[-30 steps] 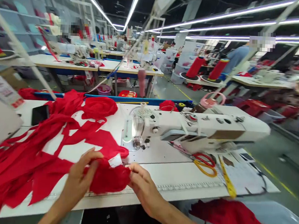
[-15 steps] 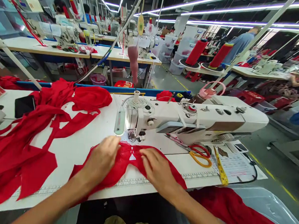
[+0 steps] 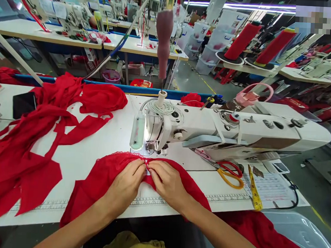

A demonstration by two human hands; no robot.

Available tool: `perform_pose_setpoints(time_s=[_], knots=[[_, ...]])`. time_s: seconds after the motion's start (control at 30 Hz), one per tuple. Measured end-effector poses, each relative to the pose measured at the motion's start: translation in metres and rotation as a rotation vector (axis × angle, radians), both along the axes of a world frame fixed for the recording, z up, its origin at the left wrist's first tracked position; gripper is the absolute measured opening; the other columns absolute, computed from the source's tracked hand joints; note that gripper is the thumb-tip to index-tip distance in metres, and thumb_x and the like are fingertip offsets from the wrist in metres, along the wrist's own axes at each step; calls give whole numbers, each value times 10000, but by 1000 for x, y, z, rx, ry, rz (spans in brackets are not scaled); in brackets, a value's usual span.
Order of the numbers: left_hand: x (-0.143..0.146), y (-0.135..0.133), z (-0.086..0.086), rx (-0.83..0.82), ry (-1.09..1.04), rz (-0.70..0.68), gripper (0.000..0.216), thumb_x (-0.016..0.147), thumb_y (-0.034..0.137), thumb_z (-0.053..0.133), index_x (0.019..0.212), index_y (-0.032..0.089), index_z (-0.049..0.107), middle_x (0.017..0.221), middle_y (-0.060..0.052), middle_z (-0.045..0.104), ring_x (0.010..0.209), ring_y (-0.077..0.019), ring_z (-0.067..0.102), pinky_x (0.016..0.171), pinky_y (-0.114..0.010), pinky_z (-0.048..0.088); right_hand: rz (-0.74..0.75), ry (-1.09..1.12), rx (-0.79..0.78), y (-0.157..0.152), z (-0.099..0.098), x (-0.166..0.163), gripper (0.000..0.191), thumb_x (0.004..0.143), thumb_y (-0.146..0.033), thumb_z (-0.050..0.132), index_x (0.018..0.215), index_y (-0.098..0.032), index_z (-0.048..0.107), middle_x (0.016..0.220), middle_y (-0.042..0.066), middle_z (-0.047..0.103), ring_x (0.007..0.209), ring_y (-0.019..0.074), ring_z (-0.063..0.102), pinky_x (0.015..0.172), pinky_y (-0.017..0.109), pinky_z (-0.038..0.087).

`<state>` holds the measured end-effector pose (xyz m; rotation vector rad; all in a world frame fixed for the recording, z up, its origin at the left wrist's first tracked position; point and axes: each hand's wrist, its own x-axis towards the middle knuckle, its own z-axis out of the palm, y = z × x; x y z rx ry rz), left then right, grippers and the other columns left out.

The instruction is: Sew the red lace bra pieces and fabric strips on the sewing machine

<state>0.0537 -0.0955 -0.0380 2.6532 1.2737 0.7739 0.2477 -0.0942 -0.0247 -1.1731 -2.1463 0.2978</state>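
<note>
A red lace-edged fabric piece (image 3: 101, 176) lies on the white sewing table (image 3: 98, 142), just in front of the sewing machine (image 3: 223, 132). My left hand (image 3: 126, 186) and my right hand (image 3: 166, 183) rest on it side by side, fingertips pinching the fabric's edge together a little short of the presser foot (image 3: 151, 147). Both hands are closed on the cloth. The fabric hangs over the table's front edge toward my lap.
A pile of red fabric strips (image 3: 43, 132) covers the table's left side, with a black phone (image 3: 23, 103) beside it. Scissors (image 3: 224, 169) and a yellow tape measure (image 3: 253, 189) lie right of the machine. A clear bin (image 3: 301, 234) with red cloth stands at lower right.
The red piece was bunched in both hands near the table's front, then laid flat before the machine. My fingers have since drawn together, pinching its edge near the needle.
</note>
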Motion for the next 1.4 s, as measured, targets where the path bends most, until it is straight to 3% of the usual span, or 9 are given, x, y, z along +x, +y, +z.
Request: perform_pose_setpoints(time_s=[0.13, 0.27, 0.4, 0.47, 0.7, 1.03, 1.23, 1.4], knots=[[-1, 5, -17, 65, 84, 27, 336, 971, 78, 395, 1243, 114, 588, 1361, -182, 587, 1302, -317, 532, 1087, -577, 464, -164, -294, 33, 3, -11, -2, 330, 954, -343, 582, 1214, -149, 644, 1252, 150, 656, 1171, 335, 569, 1002, 523, 468], [-7, 2, -21, 67, 134, 26, 361, 966, 87, 414, 1294, 111, 563, 1405, -182, 564, 1341, -331, 493, 1102, -598, 436, -183, -413, -5, 10, -7, 12, 518, 896, -508, 645, 1261, -141, 618, 1241, 168, 648, 1140, 363, 564, 926, 540, 463], [-3, 3, -16, 43, 114, 31, 396, 948, 70, 413, 1316, 94, 556, 1379, -164, 591, 1307, -307, 522, 1089, -512, 474, -145, -354, 60, 14, 0, 12, 281, 995, -354, 528, 1133, -148, 660, 1112, 137, 691, 1007, 279, 612, 907, 451, 474], [0, 5, -14, 42, 97, 48, 385, 946, 71, 414, 1292, 94, 581, 1377, -162, 594, 1309, -301, 519, 1096, -491, 467, -86, -277, 73, 14, -2, 8, 254, 1018, -276, 475, 1141, -144, 653, 1136, 127, 691, 1020, 251, 618, 937, 409, 477], [-10, 6, -11, -14, 166, 63, 389, 1029, 284, 415, 1378, 178, 550, 1465, -112, 546, 1384, -307, 447, 1159, -601, 326, 37, -250, -50, 19, -13, 13, 457, 969, -437, 568, 1322, -148, 563, 1294, 152, 645, 1173, 313, 594, 1016, 488, 452], [-23, 11, -8, -99, 153, 74, 631, 1007, 505, 421, 1548, 195, 323, 1488, -105, 523, 1419, -283, 402, 1212, -565, 232, 63, -252, -210, 20, -9, 19, 620, 900, -474, 655, 1399, -152, 479, 1399, 164, 575, 1312, 348, 508, 1092, 563, 396], [-28, 12, -9, -83, 169, 43, 619, 999, 515, 446, 1529, 205, 370, 1497, -100, 513, 1418, -301, 390, 1196, -583, 250, 50, -223, -220, 20, -7, 19, 590, 865, -466, 698, 1342, -168, 518, 1381, 166, 586, 1284, 336, 531, 1076, 553, 424], [-28, 11, -6, -62, 197, 26, 462, 1004, 442, 476, 1453, 335, 495, 1530, -73, 472, 1417, -333, 386, 1143, -647, 298, 56, -227, -217, 20, -8, 19, 580, 870, -449, 701, 1336, -158, 516, 1396, 165, 579, 1314, 343, 510, 1092, 570, 403]])
